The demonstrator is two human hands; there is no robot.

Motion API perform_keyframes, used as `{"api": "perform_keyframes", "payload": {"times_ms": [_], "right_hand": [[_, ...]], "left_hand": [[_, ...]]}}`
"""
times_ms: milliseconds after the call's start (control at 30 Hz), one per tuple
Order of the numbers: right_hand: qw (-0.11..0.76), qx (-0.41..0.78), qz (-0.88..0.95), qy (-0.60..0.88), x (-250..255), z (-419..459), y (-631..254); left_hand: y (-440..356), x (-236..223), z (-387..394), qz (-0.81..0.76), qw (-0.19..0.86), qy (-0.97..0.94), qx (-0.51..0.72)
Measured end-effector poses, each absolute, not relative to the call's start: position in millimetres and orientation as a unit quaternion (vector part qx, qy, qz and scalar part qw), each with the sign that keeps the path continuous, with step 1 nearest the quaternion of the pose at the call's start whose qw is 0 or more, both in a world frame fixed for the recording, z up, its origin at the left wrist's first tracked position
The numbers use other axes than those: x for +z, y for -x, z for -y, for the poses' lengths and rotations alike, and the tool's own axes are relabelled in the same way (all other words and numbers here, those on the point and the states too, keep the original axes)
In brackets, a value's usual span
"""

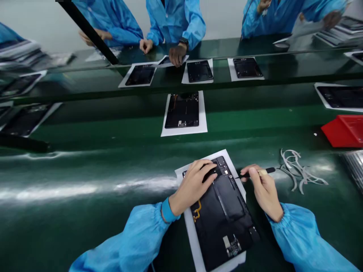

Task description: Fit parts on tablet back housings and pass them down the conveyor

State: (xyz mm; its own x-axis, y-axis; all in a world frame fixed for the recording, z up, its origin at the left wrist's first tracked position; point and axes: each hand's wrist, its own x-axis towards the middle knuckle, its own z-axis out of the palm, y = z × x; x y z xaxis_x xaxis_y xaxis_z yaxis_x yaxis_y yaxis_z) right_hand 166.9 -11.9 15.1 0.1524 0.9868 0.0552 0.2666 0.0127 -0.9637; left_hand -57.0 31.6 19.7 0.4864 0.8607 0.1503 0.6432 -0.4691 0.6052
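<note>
An opened black tablet (pixel 227 211) lies at a slant on a white sheet (pixel 190 234) in front of me, its inner parts facing up. My left hand (pixel 195 181) rests on its upper left part with the fingers apart, a blue band round the wrist. At the tablet's right edge, my right hand (pixel 262 187) grips thin black tweezers (pixel 270 170), whose tip points at the edge near the upper right corner. Whether the tip touches the tablet I cannot tell.
Curled white strips (pixel 302 172) lie right of my right hand, near a red bin (pixel 344 130). Ahead, another opened tablet (pixel 183 111) sits on paper. Several more tablets lie on the raised shelf (pixel 159 81). Co-workers in blue smocks (pixel 176 22) work beyond it.
</note>
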Motion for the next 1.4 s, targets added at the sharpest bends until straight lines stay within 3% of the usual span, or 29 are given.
{"api": "perform_keyframes", "payload": {"times_ms": [167, 433, 1000, 1400], "right_hand": [[0.457, 0.387, 0.56, 0.572, 1, 13, -170], [0.458, 0.369, 0.561, 0.583, -4, 13, -170], [0.471, 0.379, 0.557, 0.569, -5, 7, -166], [0.428, 0.425, 0.583, 0.544, 1, -19, -170]], "left_hand": [[45, 15, -23, -0.457, 0.23, -0.825, 0.24], [20, 13, -42, -0.468, 0.304, -0.787, 0.264], [27, 7, -16, -0.502, 0.283, -0.778, 0.25], [27, 7, -18, -0.515, 0.305, -0.755, 0.267]]}}
